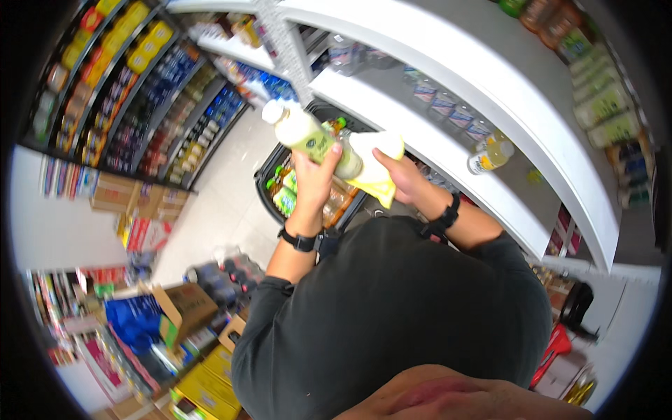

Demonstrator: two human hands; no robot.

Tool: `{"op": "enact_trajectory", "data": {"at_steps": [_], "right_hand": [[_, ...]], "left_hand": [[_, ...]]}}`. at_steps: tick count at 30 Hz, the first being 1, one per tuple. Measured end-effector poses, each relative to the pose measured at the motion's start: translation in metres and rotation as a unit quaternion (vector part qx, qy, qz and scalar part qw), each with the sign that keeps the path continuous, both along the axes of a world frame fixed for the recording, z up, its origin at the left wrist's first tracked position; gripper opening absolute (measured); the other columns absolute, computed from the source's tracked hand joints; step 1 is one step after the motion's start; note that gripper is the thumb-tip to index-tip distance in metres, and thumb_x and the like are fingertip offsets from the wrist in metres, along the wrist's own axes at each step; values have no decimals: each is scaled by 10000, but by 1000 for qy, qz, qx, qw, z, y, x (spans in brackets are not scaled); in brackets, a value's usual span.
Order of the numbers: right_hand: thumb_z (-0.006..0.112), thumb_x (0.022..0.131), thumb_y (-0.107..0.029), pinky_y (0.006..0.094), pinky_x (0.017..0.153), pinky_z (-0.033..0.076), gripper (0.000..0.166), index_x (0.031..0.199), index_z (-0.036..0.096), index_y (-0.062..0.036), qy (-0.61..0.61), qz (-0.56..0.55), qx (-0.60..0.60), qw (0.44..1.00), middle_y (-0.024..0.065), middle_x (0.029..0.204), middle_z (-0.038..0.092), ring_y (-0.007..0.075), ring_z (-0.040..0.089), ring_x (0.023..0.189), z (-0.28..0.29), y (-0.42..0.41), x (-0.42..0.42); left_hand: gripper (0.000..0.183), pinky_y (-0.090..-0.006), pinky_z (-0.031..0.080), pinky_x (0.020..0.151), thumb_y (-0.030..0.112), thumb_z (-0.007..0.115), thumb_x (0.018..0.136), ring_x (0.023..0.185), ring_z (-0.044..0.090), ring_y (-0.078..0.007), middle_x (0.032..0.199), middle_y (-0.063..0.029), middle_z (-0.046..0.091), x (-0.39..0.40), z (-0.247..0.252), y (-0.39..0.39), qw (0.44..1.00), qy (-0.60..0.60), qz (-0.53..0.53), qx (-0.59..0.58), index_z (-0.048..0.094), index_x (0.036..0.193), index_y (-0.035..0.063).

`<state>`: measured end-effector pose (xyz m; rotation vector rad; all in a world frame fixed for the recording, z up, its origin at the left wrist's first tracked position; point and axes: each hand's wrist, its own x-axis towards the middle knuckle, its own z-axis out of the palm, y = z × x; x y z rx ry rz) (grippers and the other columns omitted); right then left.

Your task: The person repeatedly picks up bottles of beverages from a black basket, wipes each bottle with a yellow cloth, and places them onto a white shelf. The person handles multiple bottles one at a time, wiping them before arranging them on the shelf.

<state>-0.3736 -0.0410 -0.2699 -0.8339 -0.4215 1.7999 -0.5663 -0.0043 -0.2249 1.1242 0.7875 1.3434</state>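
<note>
My left hand (315, 176) grips a plastic bottle (310, 137) with a white cap and a pale green label, held tilted with its cap toward the upper left. A white and yellow cloth (375, 163) is in my right hand (401, 173), close against the bottle's lower end. Beneath both hands is a black basket (261, 184) holding several bottles, some with green caps and green labels (285, 199), others with amber-brown contents (338, 202). The hands and cloth hide part of the basket.
White shelves (420, 126) curve along the right, with clear bottles and a yellow-labelled bottle (491, 157). A dark rack of packaged goods (126, 89) stands upper left. Cardboard boxes (115, 191), an opened carton (189, 310) and yellow cartons (207, 383) lie at left and lower left.
</note>
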Motion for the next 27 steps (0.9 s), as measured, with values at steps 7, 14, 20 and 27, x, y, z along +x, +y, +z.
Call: {"op": "enact_trajectory", "data": {"at_steps": [7, 14, 20, 27], "right_hand": [[593, 1045, -238, 450, 1027, 539, 449, 1424, 509, -14, 9, -181, -47, 982, 137, 1360, 624, 296, 647, 1208, 2, -118, 77], [588, 1047, -274, 470, 1043, 529, 484, 1451, 473, -32, 19, -300, -16, 954, 145, 1392, 595, 315, 624, 1241, 5, -199, 109], [571, 1054, -272, 478, 1047, 525, 477, 1451, 467, -30, 46, -368, 5, 929, 158, 1389, 595, 326, 622, 1243, 3, -271, 140], [541, 1063, -310, 474, 1055, 514, 485, 1458, 471, -37, 51, -388, 3, 920, 141, 1384, 608, 326, 622, 1244, -22, -340, 169]], "left_hand": [[508, -356, 511, 978, 43, 755, 901, 1099, 620, -200, 1189, -97, 609, 60, 19, -24, 968, -86, -230, -50, 456, 1312, 33], [534, -366, 525, 963, 89, 748, 912, 1112, 620, -209, 1210, -112, 613, 144, 96, -54, 913, 35, -399, 80, 436, 1340, 24], [776, -378, 517, 952, 139, 785, 893, 1148, 547, -200, 1253, -96, 506, 248, 164, -79, 862, 20, -473, 179, 248, 1448, 61], [647, -387, 567, 888, 68, 801, 873, 1057, 639, -228, 1181, -135, 593, 388, 190, -71, 886, 3, -372, 278, 357, 1341, 8]]}}
